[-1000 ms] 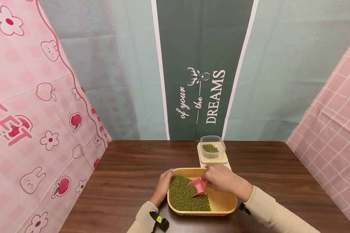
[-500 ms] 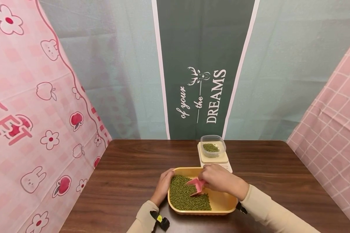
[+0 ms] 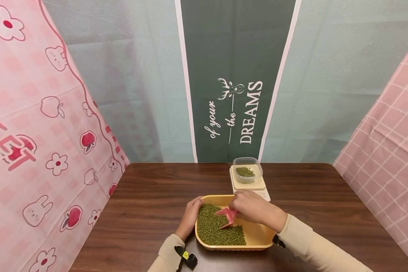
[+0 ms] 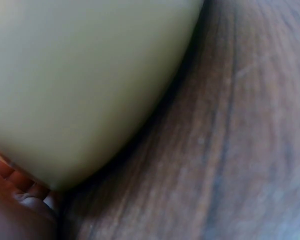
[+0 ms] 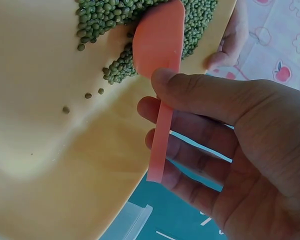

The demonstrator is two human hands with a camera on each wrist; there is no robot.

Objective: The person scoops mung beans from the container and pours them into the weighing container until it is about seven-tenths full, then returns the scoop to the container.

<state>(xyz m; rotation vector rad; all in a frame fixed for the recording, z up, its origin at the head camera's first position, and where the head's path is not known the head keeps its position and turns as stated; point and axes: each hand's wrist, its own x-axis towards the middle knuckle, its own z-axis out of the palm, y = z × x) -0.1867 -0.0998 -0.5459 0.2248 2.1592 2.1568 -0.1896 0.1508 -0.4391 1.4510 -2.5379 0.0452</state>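
My right hand (image 3: 255,207) holds a pink scoop (image 3: 229,217) by its handle, inside a yellow plastic tray (image 3: 261,236). In the right wrist view the thumb presses the top of the handle, with the fingers bent round behind it. The scoop's blade (image 5: 160,37) is pushed into green mung beans (image 3: 214,230), which are heaped in the tray's left part; a few lie loose on its bare floor. My left hand (image 3: 190,217) grips the tray's left wall near the far corner. Part of its fingers show beside the tray wall in the left wrist view.
Behind the tray stands a white kitchen scale (image 3: 263,194). A clear plastic container (image 3: 247,162) with some mung beans sits on it. The dark wooden table (image 3: 156,192) ends at hanging cloths on the back and sides.
My right hand and the scoop have shifted slightly left, further into the beans. The left hand and the tray stay where they were.
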